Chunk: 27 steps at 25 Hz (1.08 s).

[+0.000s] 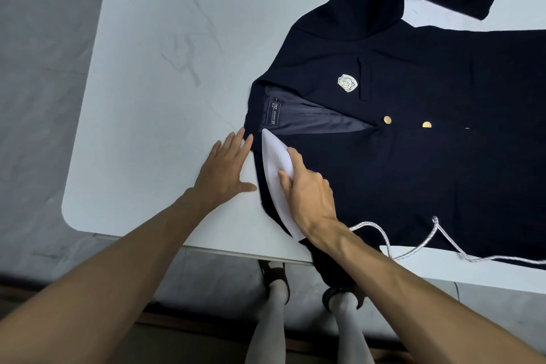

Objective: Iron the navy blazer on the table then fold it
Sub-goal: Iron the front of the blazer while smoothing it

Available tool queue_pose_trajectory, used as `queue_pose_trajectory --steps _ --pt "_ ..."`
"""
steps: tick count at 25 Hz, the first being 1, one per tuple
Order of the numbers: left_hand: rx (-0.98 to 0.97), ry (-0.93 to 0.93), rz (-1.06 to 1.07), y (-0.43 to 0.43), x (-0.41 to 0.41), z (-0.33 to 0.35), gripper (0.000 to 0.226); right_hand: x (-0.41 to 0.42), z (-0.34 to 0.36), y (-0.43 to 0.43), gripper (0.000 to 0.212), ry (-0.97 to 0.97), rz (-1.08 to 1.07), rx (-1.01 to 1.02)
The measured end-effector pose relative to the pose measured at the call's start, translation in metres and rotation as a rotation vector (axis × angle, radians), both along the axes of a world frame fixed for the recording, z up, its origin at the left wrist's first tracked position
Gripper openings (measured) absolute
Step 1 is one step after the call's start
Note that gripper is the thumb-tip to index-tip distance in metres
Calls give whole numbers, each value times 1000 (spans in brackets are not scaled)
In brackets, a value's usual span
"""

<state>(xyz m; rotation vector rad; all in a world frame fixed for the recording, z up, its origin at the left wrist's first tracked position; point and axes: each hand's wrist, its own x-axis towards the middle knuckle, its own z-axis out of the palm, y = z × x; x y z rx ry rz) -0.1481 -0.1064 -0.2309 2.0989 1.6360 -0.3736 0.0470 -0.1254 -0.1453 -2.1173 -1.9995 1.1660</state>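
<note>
The navy blazer (413, 156) lies face up across the right half of the white table (165, 68), collar toward the left, with a crest badge and gold buttons showing. One sleeve hangs over the near edge. My right hand (307, 189) grips a white iron (276, 162) that sits on the blazer's near shoulder, tip pointing at the collar. My left hand (227, 168) lies flat on the table with fingers spread, fingertips touching the collar edge beside the iron.
The iron's braided cord (434, 233) loops over the blazer's near side and runs off to the right. The table's near edge is close to my legs and feet (274, 281). Grey floor surrounds the table on the left.
</note>
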Motion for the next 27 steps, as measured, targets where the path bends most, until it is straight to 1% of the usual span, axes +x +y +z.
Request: queue_pose_trajectory --steps 4,7,10,12,14,15,17,19,23,27 --pt "-23 20 -3 7 -5 6 89 -8 1 3 43 -77 -1 -23" --pt "-36 38 -10 13 -4 13 82 -6 -2 4 42 -108 23 -13" --pt "-50 96 12 14 3 17 79 5 -4 4 43 -156 74 9" --pt "-45 132 14 15 8 18 84 19 -6 4 44 -209 95 15" --pt "-64 138 32 15 12 18 93 30 -3 2 44 -233 85 20" --pt "-77 134 45 14 13 18 98 32 -1 1 45 -220 81 19" --pt "-93 122 62 12 15 17 107 28 4 -2 44 -125 58 5" --pt "-90 108 72 9 16 14 112 19 4 -3 43 -68 56 -4" --pt "-61 124 85 4 18 8 114 6 -6 -2 41 -170 95 37" --pt "-45 167 97 2 21 7 115 34 -9 -11 42 -270 84 43"
